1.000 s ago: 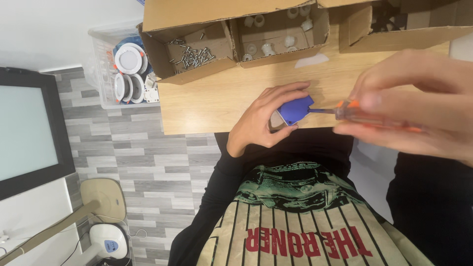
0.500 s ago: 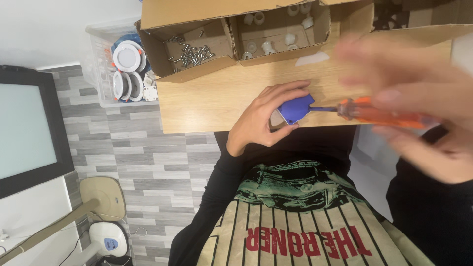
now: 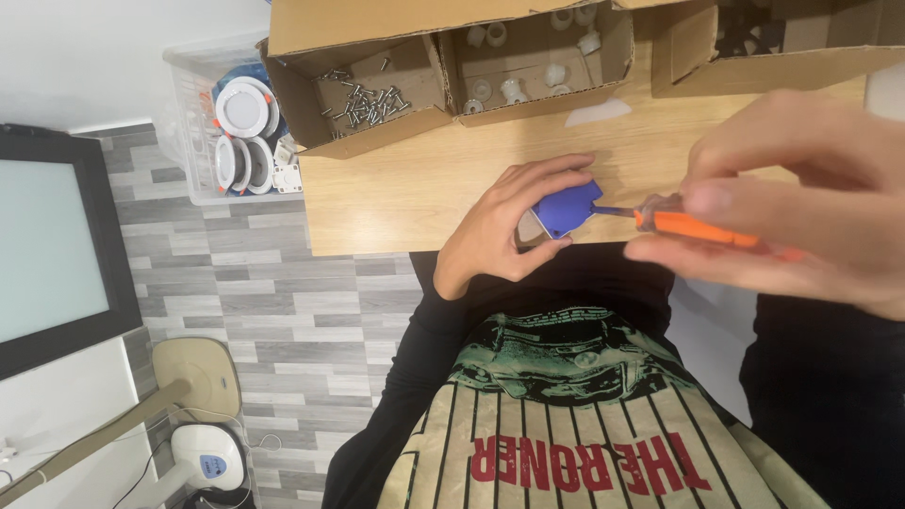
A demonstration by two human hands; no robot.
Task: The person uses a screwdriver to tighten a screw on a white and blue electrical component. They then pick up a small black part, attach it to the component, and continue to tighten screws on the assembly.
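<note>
Since the earlier frame the right hand has steadied and drawn a little nearer the camera, so its fingers now read clearly where they were smeared by motion before; the orange-handled screwdriver has kept its line, its tip still meeting the blue part. Left hand has stayed where it was, at the near edge of the wooden surface.

That left hand's grip is pinching the small blue plastic part, fingers curled over the top and thumb beneath, holding it just over the surface's near edge. Right hand's grip is pressed around the screwdriver's handle, fingertips above and thumb below, shaft pointing left into the blue part.

Along the far edge of the surface stands an open cardboard box with two compartments: the left one holds loose metal screws, the right one small white fittings. Another cardboard box sits toward the far right corner. Off the surface's left edge, a clear plastic bin holds round white lamp fixtures. Below lies grey plank flooring.
</note>
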